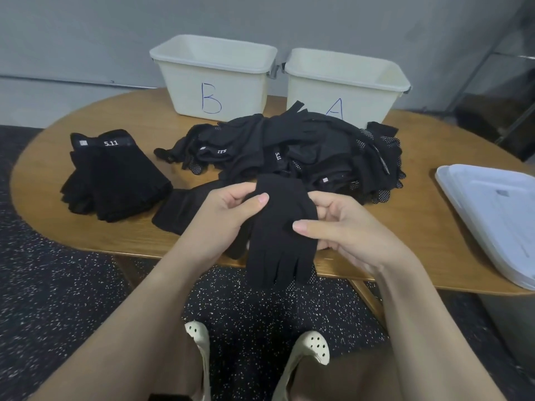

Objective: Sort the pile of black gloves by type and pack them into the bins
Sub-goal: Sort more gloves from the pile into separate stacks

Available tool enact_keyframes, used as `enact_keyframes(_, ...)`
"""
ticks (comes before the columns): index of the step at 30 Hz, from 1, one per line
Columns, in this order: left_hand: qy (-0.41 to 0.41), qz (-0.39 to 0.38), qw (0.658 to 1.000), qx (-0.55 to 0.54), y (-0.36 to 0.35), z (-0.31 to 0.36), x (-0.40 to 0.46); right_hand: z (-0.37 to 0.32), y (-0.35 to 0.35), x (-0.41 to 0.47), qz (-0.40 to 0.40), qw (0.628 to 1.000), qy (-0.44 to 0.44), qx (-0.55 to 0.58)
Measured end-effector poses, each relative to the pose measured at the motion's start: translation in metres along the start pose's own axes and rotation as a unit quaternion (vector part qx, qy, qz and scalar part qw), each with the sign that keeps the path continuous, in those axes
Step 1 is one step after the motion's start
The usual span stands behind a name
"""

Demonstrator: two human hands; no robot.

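Observation:
A plain black full-finger glove (278, 227) hangs over the table's near edge, fingers pointing down. My left hand (225, 215) grips its cuff from the left and my right hand (344, 227) pinches its right side. Behind it lies the unsorted pile of black gloves (304, 151), some with white grip dots, some with "5.11" labels. At the left sits a neat stack of fingerless "5.11" gloves (115, 178). Another flat black glove (185, 209) lies just left of my left hand. Bin B (214, 76) and bin A (344, 82) stand at the back.
The oval wooden table (419, 198) holds a white tray or lid (492, 215) at its right edge. A metal rack (498, 91) stands at the far right. My feet in cream clogs (315, 342) rest on speckled dark floor below.

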State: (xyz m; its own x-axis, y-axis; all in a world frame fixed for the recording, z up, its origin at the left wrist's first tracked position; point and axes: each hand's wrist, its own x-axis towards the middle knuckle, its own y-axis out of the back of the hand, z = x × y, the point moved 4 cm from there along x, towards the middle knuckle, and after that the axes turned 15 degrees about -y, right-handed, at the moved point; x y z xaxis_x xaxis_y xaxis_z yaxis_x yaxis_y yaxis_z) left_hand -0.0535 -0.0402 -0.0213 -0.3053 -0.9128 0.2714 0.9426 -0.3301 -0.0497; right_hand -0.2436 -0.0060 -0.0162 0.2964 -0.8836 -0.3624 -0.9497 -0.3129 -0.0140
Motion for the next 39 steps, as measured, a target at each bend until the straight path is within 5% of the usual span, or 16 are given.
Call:
enact_keyframes(10,0.05,-0.009,0.998,-0.041,-0.011,0.003,-0.003,0.001,-0.007,0.024,0.196,0.978,0.067,-0.014)
enact_keyframes(15,-0.003,0.037,0.999,-0.022,-0.01,0.006,0.001,-0.002,-0.008,0.022,0.311,0.943,0.115,-0.01)
enact_keyframes(23,-0.012,-0.002,0.999,-0.037,-0.013,0.002,0.001,-0.002,-0.021,0.015,0.211,0.97,0.091,0.083)
enact_keyframes(34,-0.064,0.0,0.992,0.111,-0.011,-0.002,0.003,-0.007,-0.025,0.008,0.221,0.969,0.11,0.02)
enact_keyframes(39,0.024,-0.025,0.999,0.037,-0.013,-0.002,0.003,-0.01,-0.018,0.0,0.177,0.972,0.093,0.127)
